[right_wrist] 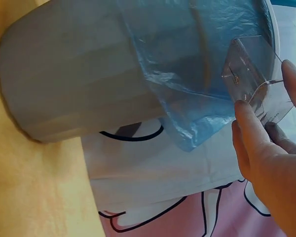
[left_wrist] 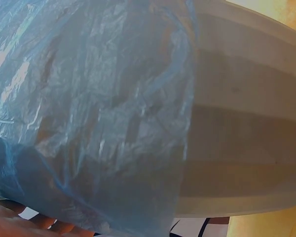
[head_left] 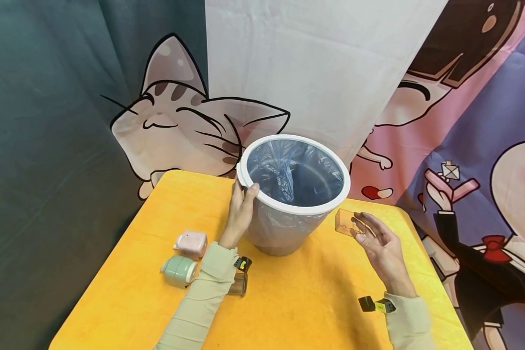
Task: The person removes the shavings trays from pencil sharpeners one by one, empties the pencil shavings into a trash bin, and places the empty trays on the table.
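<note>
A grey-white trash can with a white rim stands on the yellow table, lined with a thin bluish plastic bag. My left hand grips the can at the left of its rim, thumb over the top and fingers along the outer wall. To the right of the can, my right hand pinches a small clear plastic box between thumb and fingers, just below rim height. In the right wrist view the clear box overlaps the bagged wall. The bag's folded-down edge hangs over the can's outside.
Left of my left forearm lie a small pink container and a green one with a white end. A dark see-through box is partly hidden under that forearm. Behind the yellow table hangs a printed cloth.
</note>
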A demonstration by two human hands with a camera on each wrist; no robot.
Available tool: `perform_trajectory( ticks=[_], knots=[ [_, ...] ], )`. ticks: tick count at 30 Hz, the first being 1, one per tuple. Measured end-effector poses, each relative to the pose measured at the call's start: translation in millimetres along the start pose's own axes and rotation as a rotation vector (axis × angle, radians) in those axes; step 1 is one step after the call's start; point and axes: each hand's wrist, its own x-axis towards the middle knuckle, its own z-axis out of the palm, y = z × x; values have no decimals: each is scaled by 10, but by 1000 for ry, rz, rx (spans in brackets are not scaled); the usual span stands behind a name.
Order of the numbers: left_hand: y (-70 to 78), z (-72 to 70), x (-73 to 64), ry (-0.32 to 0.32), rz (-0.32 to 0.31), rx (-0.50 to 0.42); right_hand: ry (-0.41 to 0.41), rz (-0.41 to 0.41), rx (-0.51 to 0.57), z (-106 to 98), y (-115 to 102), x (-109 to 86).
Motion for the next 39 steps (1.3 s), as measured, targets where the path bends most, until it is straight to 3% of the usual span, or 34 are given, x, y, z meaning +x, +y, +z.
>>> perform_trajectory(
  ticks=[9,16,26,39],
  knots=[
    [4,-7,-5,5,-9,-1,64,108,-79,51,130,-63],
    [4,-7,-6,2,-9,-11,8,87,-63,54,248,-137],
    [12,-10,-10,4,-1,-7,45,141,-47,64,383,-255],
    [16,-8,-13,11,0,-13,-11,151,-14,133,694,-484]
  ],
)
